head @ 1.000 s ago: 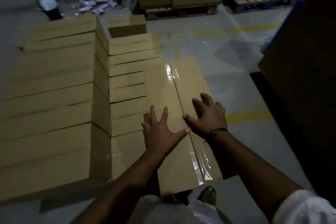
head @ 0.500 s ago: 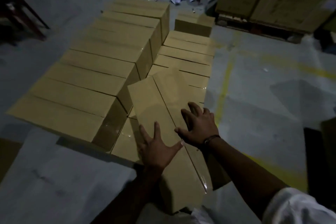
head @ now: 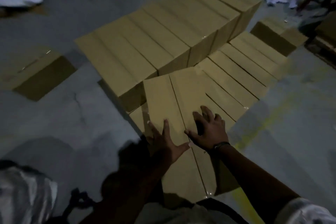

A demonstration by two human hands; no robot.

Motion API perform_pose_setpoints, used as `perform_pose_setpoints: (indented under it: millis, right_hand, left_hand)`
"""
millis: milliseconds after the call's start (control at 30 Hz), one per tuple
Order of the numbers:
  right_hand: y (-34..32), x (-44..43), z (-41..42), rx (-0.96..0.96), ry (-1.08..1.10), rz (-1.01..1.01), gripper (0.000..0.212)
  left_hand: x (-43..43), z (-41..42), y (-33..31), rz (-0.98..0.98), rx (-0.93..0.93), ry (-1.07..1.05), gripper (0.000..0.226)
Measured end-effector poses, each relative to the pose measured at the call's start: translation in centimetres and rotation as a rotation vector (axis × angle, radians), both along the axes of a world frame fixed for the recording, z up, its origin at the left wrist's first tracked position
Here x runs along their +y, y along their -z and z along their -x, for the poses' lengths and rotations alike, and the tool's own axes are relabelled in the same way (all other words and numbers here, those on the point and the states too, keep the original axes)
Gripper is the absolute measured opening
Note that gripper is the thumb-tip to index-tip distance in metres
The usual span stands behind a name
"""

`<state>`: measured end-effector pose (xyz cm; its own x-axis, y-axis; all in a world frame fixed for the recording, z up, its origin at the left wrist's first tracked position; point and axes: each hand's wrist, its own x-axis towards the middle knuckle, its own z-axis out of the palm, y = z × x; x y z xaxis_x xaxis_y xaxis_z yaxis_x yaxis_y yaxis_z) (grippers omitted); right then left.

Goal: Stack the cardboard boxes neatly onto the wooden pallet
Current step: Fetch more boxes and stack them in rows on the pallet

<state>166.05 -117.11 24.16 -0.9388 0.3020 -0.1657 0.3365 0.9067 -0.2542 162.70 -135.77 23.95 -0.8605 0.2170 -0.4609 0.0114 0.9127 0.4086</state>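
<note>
Cardboard box [head: 174, 100] under the hands lies on the near end of the low row [head: 245, 71] of boxes, but it is turned askew to them: its far corner comes up to the tall row [head: 163, 32] on the left, and its near end hangs out over the floor [head: 72, 114] toward the person. Both hands rest on its top face with fingers spread and flat, gripping nothing; the left hand [head: 163, 142] presses left of the taped seam and the right hand [head: 211, 131] right of it, with the thumbs nearly meeting. I judge that the step is to push and turn this box until it sits parallel to its neighbours. Much of the stacking looks done: the tall row is even, and the low row beside it has many boxes lying side by side. What is left, as far as I can see, is to straighten this box, to go on with the layer above the low row, and to bring a loose box [head: 36, 74] from the floor well to the left and a single box [head: 278, 38] from the far right. The wooden pallet is hidden under the boxes, so I cannot tell how much of it is covered
</note>
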Motion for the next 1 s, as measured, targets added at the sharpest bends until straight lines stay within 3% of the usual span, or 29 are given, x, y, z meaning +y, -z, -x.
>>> perform_pose_setpoints:
  millis: [433, 567, 767, 1000]
  right_hand:
    - [0.2, 5.9, 2.2, -0.24, -0.48, 0.084, 0.092]
    - [0.8, 6.6, 3.2, -0.27, -0.522, 0.122, 0.093]
    - [3.0, 6.1, 4.9, -0.303, -0.54, 0.154, 0.094]
    - [4.9, 5.9, 7.3, -0.326, -0.535, 0.151, 0.092]
  left_hand:
    - [4.8, -5.9, 1.3, 0.071, -0.09, -0.263, 0.142]
    - [4.3, -5.0, -0.2, -0.075, -0.184, -0.33, 0.146]
    - [3.2, -3.6, 2.5, -0.071, -0.151, -0.379, 0.142]
    - [2.5, -1.5, 5.8, -0.112, -0.188, -0.367, 0.153]
